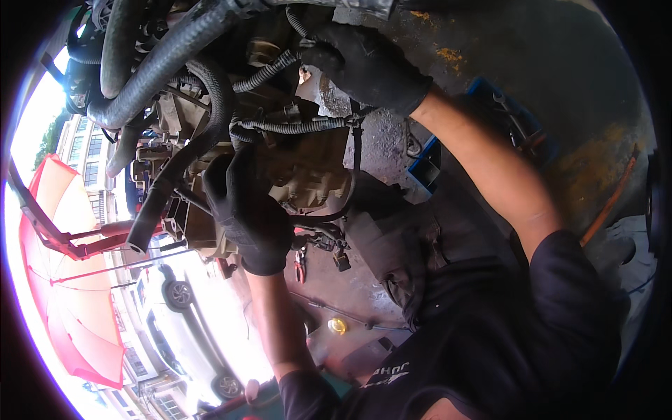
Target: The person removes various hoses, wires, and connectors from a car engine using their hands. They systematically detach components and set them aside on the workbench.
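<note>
Both my hands wear black gloves and reach into an engine assembly with hoses and wiring. My right hand (367,68) is closed at the upper middle, where a grey corrugated conduit (269,72) runs into its fingers. Lower and to the left, my left hand (250,213) is closed against the dirty metal housing (311,178); its fingertips and whatever they grip are hidden. A second corrugated conduit (301,127) crosses between the hands. Beside the left hand, a black hose (162,199) hangs with its end uncovered, below a thick grey hose (164,66).
A blue tray (427,171) with tools lies on the floor under my right forearm. Red-handled pliers (300,264) and a yellow round object (337,326) rest on the ground. To the left are a red umbrella (70,273) and a parked white car (185,343).
</note>
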`<act>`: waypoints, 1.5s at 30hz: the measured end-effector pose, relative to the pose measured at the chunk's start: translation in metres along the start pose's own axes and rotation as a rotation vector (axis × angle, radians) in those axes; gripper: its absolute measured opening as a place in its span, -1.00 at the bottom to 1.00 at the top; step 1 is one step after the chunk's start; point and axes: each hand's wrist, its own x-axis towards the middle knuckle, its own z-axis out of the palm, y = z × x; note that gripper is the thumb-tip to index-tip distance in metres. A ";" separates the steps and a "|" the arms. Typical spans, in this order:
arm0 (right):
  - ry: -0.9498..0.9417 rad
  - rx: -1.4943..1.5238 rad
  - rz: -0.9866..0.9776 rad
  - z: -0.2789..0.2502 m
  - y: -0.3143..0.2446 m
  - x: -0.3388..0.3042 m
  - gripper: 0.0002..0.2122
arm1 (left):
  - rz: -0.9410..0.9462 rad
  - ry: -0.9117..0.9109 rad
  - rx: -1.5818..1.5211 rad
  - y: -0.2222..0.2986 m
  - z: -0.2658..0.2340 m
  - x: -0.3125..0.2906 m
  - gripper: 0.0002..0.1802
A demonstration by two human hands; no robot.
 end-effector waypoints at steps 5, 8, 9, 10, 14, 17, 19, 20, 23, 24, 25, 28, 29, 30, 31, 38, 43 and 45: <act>0.072 0.036 -0.231 -0.005 0.014 0.031 -0.69 | 0.077 -0.150 -0.038 -0.016 -0.015 0.022 -0.56; -0.344 0.713 0.122 -0.047 -0.033 0.062 -0.60 | 0.087 -0.290 0.040 -0.006 -0.018 0.046 -0.59; -0.363 0.780 0.086 -0.041 -0.029 0.064 -0.60 | 0.120 -0.324 0.031 -0.012 -0.018 0.051 -0.59; -0.376 0.838 0.049 -0.038 -0.023 0.067 -0.60 | 0.161 -0.356 0.017 -0.019 -0.017 0.059 -0.59; -0.462 1.091 -0.093 -0.016 -0.003 0.074 -0.61 | 0.293 -0.238 0.095 -0.042 0.004 0.075 -0.60; -0.113 0.494 -0.084 -0.036 -0.006 0.043 -0.72 | 0.350 0.097 0.356 -0.046 0.024 0.061 -0.63; 0.079 0.310 -0.183 -0.047 -0.007 0.023 -0.72 | 0.351 -0.031 0.316 -0.053 0.022 0.074 -0.64; 0.144 0.170 -0.345 -0.054 -0.003 0.013 -0.71 | 0.361 -0.094 0.291 -0.054 0.023 0.085 -0.65; -0.016 -0.060 -0.500 -0.032 -0.045 -0.033 -0.74 | 0.360 -0.191 0.216 -0.059 0.005 0.081 -0.64; -0.145 -0.080 -0.392 -0.015 -0.049 -0.047 -0.76 | 0.362 -0.159 0.209 -0.061 0.004 0.081 -0.64; -0.142 -0.041 -0.336 0.000 -0.046 -0.045 -0.75 | 0.366 -0.128 0.203 -0.065 0.004 0.079 -0.64; -0.165 -0.009 -0.285 0.031 -0.023 -0.019 -0.72 | 0.186 -0.098 0.255 -0.061 -0.011 0.051 -0.66; -0.197 -0.065 -0.358 0.023 -0.016 -0.008 -0.72 | 0.015 -0.106 0.176 -0.047 -0.015 0.039 -0.66; -0.166 0.032 -0.293 0.021 -0.015 0.006 -0.74 | -0.155 -0.114 0.094 -0.038 -0.019 0.028 -0.66; -0.126 0.123 -0.235 0.015 -0.012 0.019 -0.69 | -0.132 -0.057 0.028 -0.036 -0.018 0.015 -0.62; -0.371 0.180 -0.205 0.002 -0.039 0.055 -0.79 | -0.677 -0.004 -0.270 -0.003 0.016 -0.101 -0.56; -0.200 0.151 -0.567 0.008 -0.020 0.062 -0.79 | -0.567 0.274 -0.295 -0.013 -0.004 -0.097 -0.48; -0.150 0.030 -0.577 0.003 -0.026 0.054 -0.82 | -0.410 0.187 0.053 -0.015 -0.030 -0.070 -0.44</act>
